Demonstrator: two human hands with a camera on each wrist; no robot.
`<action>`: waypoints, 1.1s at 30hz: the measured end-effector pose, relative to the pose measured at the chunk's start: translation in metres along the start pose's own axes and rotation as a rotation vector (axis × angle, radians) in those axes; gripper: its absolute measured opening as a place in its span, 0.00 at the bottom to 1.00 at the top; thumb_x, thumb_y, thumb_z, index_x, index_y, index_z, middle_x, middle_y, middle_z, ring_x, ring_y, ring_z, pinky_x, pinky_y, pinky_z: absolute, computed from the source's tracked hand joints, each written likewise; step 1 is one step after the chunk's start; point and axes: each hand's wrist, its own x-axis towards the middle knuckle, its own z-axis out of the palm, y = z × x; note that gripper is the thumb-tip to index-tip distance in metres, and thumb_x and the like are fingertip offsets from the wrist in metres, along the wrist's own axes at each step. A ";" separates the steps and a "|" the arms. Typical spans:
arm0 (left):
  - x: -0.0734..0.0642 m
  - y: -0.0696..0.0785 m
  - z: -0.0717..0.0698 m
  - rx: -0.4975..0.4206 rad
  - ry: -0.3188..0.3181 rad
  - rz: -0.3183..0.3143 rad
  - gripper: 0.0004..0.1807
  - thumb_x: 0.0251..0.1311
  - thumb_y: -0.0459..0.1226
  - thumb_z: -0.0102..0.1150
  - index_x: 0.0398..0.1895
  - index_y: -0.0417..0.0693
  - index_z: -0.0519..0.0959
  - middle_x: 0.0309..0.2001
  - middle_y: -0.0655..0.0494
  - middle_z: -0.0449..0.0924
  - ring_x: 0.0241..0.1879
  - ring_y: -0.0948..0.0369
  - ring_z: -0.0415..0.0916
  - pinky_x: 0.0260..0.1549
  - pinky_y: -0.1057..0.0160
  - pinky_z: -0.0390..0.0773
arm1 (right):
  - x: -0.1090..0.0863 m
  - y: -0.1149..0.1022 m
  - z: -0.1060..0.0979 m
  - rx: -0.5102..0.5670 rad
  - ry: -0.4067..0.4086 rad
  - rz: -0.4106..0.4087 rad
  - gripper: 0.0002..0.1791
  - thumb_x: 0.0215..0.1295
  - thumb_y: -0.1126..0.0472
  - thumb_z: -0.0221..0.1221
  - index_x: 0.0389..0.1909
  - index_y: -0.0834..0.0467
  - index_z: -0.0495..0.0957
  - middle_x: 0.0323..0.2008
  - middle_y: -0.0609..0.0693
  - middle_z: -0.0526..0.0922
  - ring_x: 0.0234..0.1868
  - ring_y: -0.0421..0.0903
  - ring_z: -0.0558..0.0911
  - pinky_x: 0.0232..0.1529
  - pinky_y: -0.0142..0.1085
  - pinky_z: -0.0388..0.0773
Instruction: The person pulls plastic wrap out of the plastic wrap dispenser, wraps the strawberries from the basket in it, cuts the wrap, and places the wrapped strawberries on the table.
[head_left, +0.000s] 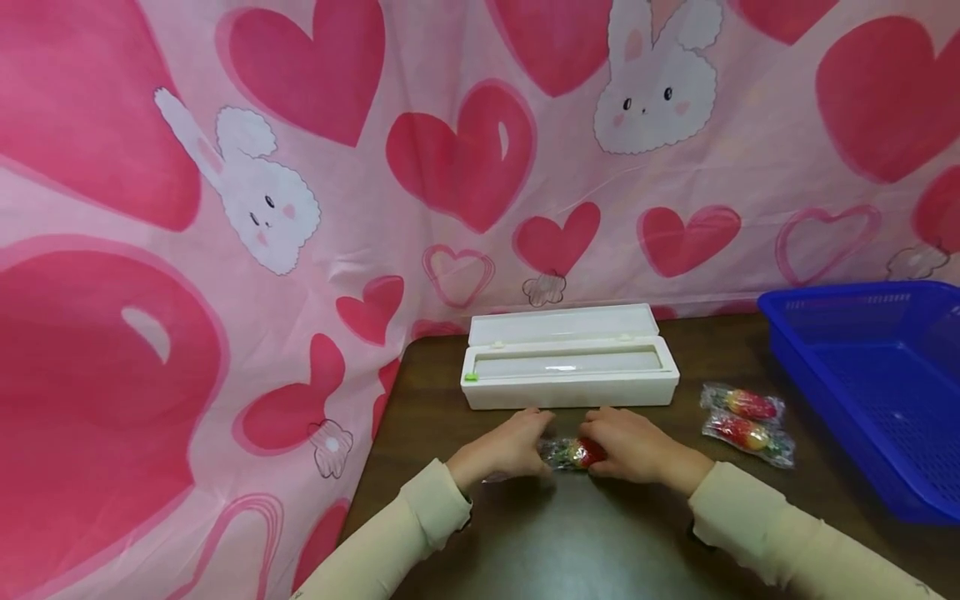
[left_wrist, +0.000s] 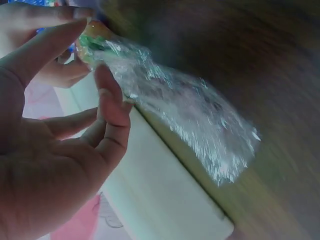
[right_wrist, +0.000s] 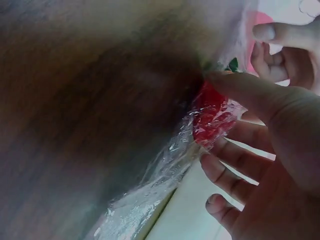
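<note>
A red strawberry (head_left: 590, 452) with a green leafy end lies sideways in clear plastic film (left_wrist: 185, 110), just above or on the table; which, I cannot tell. My right hand (head_left: 628, 444) holds its red end, thumb on one side and fingers on the other in the right wrist view. Beside the leafy end, my left hand (head_left: 510, 448) has its thumb and forefinger apart, near the film. The film's loose ends stick out past both hands. Behind them stands a white film dispenser box (head_left: 570, 393), lid raised, with a green slider (head_left: 471, 377) on its left.
Two more film-wrapped red-and-yellow fruits (head_left: 742, 404) lie at the right of the dark wooden table (head_left: 420, 400). Beyond them is a blue plastic basket (head_left: 832, 408). A pink cloth with hearts and rabbits (head_left: 450, 275) hangs behind and on the left.
</note>
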 end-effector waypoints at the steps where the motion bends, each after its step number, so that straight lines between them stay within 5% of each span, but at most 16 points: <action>1: 0.004 0.001 0.001 -0.004 -0.011 -0.006 0.40 0.48 0.40 0.80 0.64 0.38 0.73 0.54 0.49 0.78 0.52 0.60 0.74 0.53 0.63 0.76 | 0.001 0.000 0.002 -0.011 0.011 -0.010 0.20 0.51 0.53 0.77 0.41 0.56 0.83 0.37 0.44 0.79 0.37 0.44 0.76 0.38 0.44 0.77; 6: 0.013 0.003 0.002 -0.030 -0.026 -0.050 0.36 0.40 0.40 0.84 0.54 0.41 0.77 0.45 0.54 0.81 0.40 0.63 0.75 0.42 0.66 0.77 | -0.001 -0.003 0.004 -0.060 0.046 -0.007 0.19 0.51 0.52 0.78 0.40 0.54 0.83 0.37 0.43 0.78 0.37 0.43 0.76 0.39 0.44 0.76; 13: 0.009 0.004 0.000 -0.070 -0.019 -0.099 0.41 0.39 0.41 0.86 0.60 0.47 0.76 0.47 0.56 0.82 0.40 0.63 0.76 0.40 0.62 0.78 | -0.007 -0.009 -0.004 -0.117 0.125 -0.025 0.20 0.50 0.51 0.78 0.41 0.52 0.83 0.37 0.43 0.79 0.38 0.43 0.77 0.40 0.45 0.77; 24: -0.005 -0.002 -0.008 -0.316 0.140 0.220 0.46 0.46 0.44 0.83 0.70 0.51 0.69 0.51 0.57 0.80 0.45 0.68 0.77 0.45 0.69 0.78 | -0.019 -0.018 -0.022 -0.059 0.311 -0.065 0.22 0.52 0.50 0.78 0.45 0.51 0.84 0.39 0.39 0.78 0.37 0.37 0.75 0.37 0.38 0.76; 33: -0.007 0.000 -0.007 -0.515 0.145 0.250 0.47 0.50 0.39 0.81 0.72 0.48 0.65 0.45 0.59 0.77 0.42 0.68 0.77 0.43 0.68 0.80 | -0.020 -0.022 -0.029 -0.057 0.353 -0.091 0.22 0.51 0.51 0.78 0.46 0.51 0.84 0.41 0.39 0.79 0.42 0.37 0.76 0.40 0.39 0.77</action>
